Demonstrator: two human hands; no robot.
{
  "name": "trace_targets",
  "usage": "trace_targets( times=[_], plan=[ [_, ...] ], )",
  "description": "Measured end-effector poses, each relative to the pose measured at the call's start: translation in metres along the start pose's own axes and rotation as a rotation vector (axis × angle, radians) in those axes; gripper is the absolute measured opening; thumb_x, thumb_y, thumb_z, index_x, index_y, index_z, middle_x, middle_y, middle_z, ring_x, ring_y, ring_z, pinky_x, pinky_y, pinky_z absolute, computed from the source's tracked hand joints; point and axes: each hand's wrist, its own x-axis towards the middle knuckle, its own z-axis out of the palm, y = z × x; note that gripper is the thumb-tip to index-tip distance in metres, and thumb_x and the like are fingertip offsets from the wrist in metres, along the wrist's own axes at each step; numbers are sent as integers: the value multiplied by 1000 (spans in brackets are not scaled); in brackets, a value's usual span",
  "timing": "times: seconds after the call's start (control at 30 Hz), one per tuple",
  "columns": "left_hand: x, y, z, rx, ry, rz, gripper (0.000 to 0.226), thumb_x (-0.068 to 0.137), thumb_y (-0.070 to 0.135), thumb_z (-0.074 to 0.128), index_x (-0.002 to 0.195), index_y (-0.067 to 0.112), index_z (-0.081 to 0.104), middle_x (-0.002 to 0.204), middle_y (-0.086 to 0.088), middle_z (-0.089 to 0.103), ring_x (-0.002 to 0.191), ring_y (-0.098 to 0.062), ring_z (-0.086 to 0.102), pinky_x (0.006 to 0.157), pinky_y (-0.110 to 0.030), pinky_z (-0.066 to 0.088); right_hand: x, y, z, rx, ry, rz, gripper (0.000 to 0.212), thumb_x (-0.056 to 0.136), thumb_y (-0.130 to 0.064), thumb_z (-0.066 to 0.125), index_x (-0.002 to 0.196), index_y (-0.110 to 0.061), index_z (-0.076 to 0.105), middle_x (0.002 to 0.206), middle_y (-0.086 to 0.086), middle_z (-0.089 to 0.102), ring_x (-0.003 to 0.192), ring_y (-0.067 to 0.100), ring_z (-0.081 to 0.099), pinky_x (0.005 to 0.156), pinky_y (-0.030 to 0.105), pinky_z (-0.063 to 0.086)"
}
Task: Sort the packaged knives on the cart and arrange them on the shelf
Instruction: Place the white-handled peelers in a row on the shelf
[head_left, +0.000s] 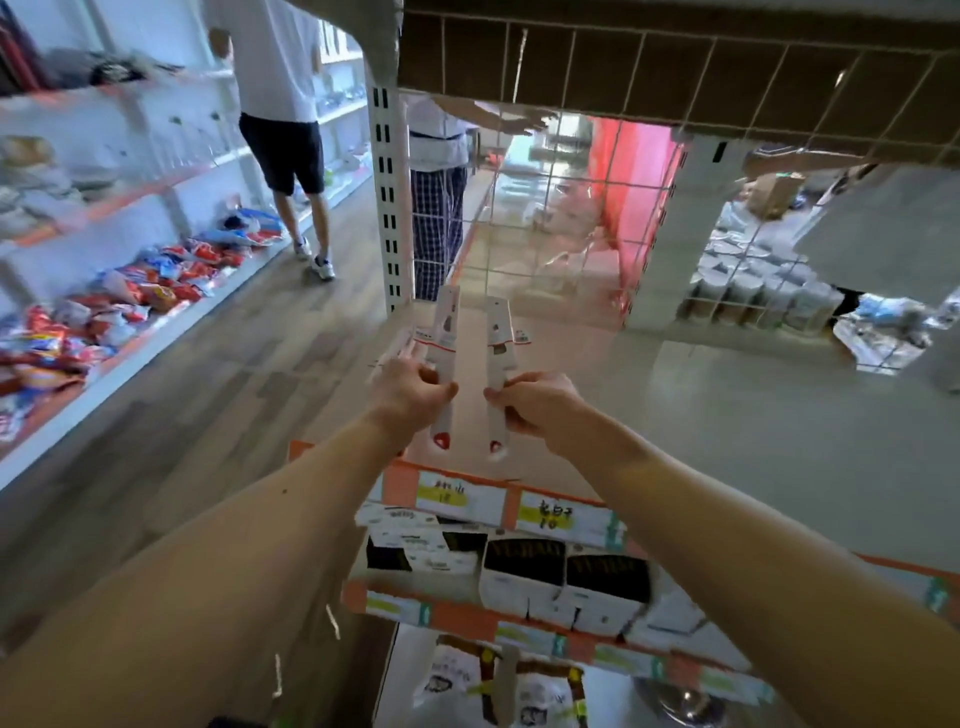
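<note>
1. The left hand (410, 387) holds the left packaged knife (444, 332); its fingers (434, 376) are curled and pinch the white card pack near its lower half.
2. The right hand (535, 402) holds the right packaged knife (500, 338), with the fingers (498, 395) pinching the pack's edge in the same way.
3. Both packs stand nearly upright and side by side, apart from each other. Their red-marked ends point down, and they are held just above the top shelf (561, 436).
4. More white card edges (410, 340) show behind the left pack; I cannot tell what they are.
5. A wire mesh panel (545, 208) backs the top shelf.
6. Price labels (545, 512) line the shelf's orange front edge.
7. The shelf below holds a row of white-and-black boxes (524, 571), packed close together.
8. The lowest level holds white bagged goods (452, 675); the print is too blurred to read.
9. Across the aisle, the left-hand shelving (130, 358) carries a heap of red and blue snack packets (156, 280).
10. A person in dark shorts (280, 150) stands by it.
</note>
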Motion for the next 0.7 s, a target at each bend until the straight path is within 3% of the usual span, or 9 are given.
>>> trace_targets(
  times=[0.1,0.23,0.3,0.37,0.43,0.5,0.7],
  plan=[
    [-1,-9,-3,-8,-32,-25,14,83,8,65,91,-2,68,98,-23,68,93,-37,66,88,-49,53,1,2,3,17,-36,20,27,80,-5,71,105,3,65,91,11,61,62,13,58,45,14,50],
    [-4,-12,-9,74,-93,5,21,87,12,61,69,3,66,91,-23,68,89,-36,66,86,-48,54,-4,1,11,-17,-35,29,20,81,-3,69,99,3,64,114,20,65,104,31,65,88,37,55],
    [-5,-14,-11,149,-66,22,26,89,15,57,77,-4,69,91,-26,69,79,-30,65,77,-39,55,-5,1,15,-47,-45,21,21,82,-3,67,101,4,64,116,24,63,109,34,62,95,42,51],
    [-6,-14,-11,230,-56,49,29,90,17,54,85,-6,70,90,-25,70,74,-27,63,64,-31,52,-4,4,17,-79,-75,15,6,81,-5,69,85,-2,65,99,22,67,90,30,68,86,36,55],
    [-4,-14,-8,260,-88,67,27,89,16,56,88,-8,69,88,-23,69,77,-31,66,64,-33,52,0,7,16,-111,-64,22,13,79,-8,71,72,-8,61,78,12,62,66,19,61,69,30,52],
    [-4,-11,-7,318,-97,89,24,87,15,60,91,-7,69,87,-19,68,83,-32,65,64,-30,50,-1,9,15,-118,-21,22,18,79,-8,71,67,-9,57,70,8,57,59,16,54,61,27,49],
    [-5,-8,-5,516,-34,261,25,89,19,59,108,5,66,123,-15,62,116,-26,55,95,-30,42,-13,4,7,-321,24,-64,22,82,-16,66,63,-12,57,58,0,51,48,8,44,41,14,37]
  ],
)
